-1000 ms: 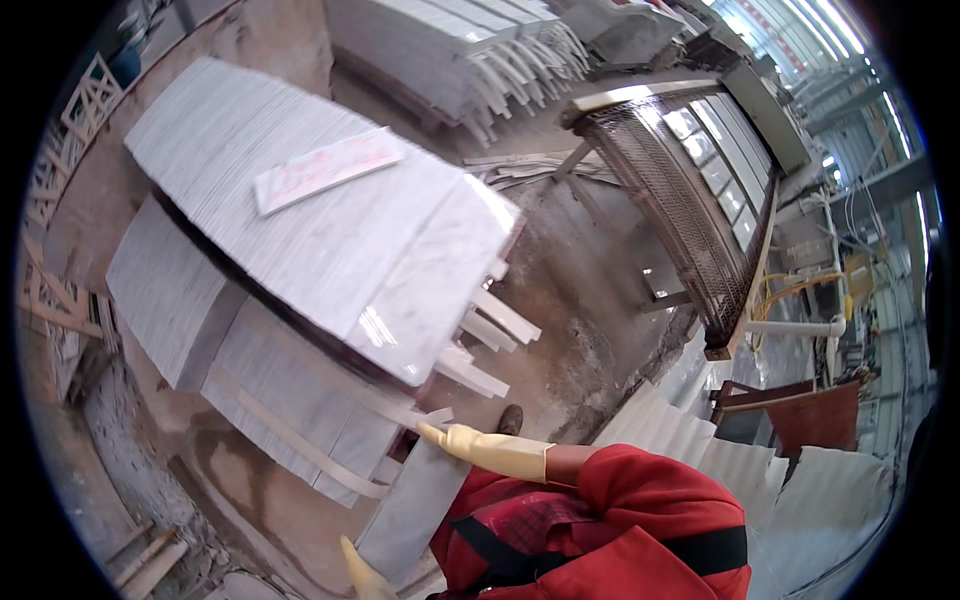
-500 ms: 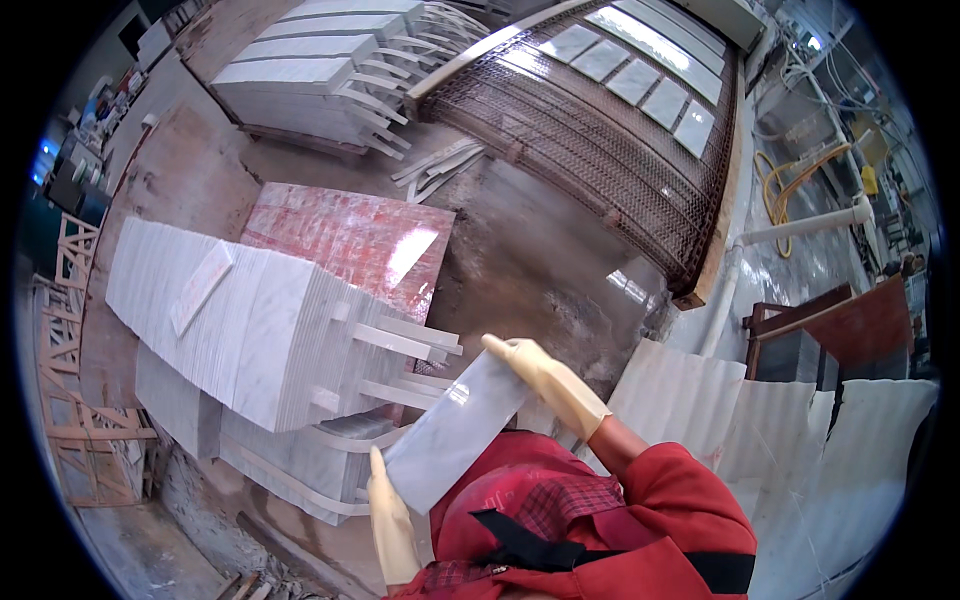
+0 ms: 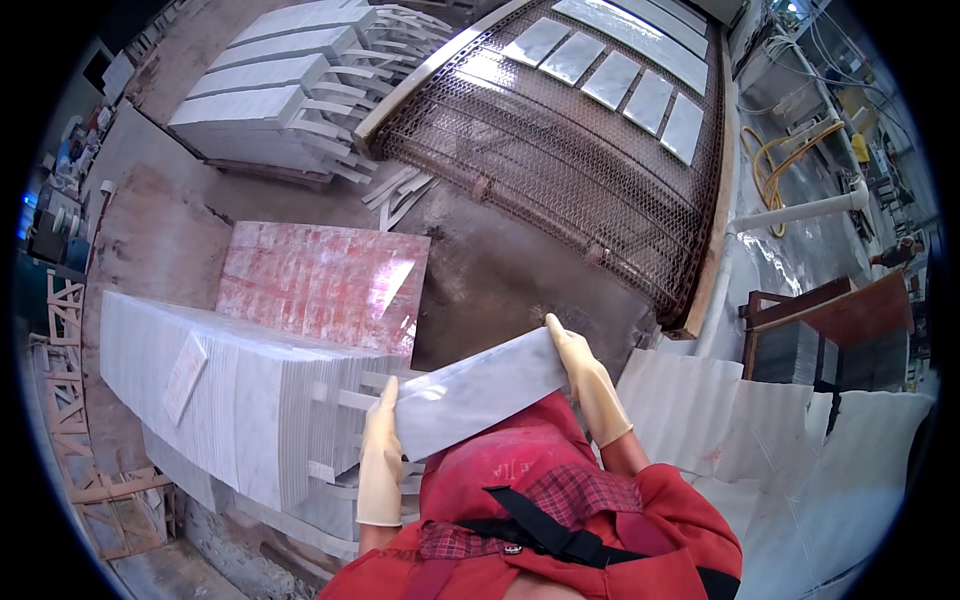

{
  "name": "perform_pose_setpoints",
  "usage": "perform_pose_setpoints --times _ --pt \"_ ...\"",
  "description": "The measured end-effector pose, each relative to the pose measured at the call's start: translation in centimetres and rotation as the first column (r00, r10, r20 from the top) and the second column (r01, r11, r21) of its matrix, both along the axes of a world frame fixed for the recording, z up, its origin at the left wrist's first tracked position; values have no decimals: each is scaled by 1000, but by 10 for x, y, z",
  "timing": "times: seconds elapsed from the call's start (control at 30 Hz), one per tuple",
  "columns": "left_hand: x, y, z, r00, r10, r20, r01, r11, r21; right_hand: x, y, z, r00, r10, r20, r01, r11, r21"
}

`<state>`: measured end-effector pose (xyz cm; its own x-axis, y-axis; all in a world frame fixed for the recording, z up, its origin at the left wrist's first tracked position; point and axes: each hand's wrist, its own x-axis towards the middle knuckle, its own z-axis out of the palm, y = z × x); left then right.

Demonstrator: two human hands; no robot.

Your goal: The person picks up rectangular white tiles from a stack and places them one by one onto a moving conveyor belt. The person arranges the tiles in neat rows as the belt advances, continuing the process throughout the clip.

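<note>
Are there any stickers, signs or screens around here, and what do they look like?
Paper label: lies flat on top of the white marble tile stack at the left; a long pale rectangle.
Blue glow: far left edge; maybe a screen, too small to tell.
No other signs or packages show.

A pale rectangular label (image 3: 186, 377) lies tilted on top of the white slab stack (image 3: 240, 410) at the left (its print too small to make out).
</note>
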<state>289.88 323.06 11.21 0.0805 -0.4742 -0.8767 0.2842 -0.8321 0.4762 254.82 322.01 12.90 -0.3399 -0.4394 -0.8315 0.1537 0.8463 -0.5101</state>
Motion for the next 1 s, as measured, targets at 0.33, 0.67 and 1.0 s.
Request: perform_pose_setpoints --times 0.33,0.67,1.0 --pt "-57 -100 -47 961 108 -253 -107 994 20 -74 -138 20 997 78 -4 -78 984 -160" --pt "-170 -167 -99 867 344 -361 -327 939 109 -164 -326 12 794 530 -296 -589 792 -161" --pt "-224 -204 -84 833 460 -308 -416 887 200 -186 -371 37 840 435 -325 -513 831 -214"
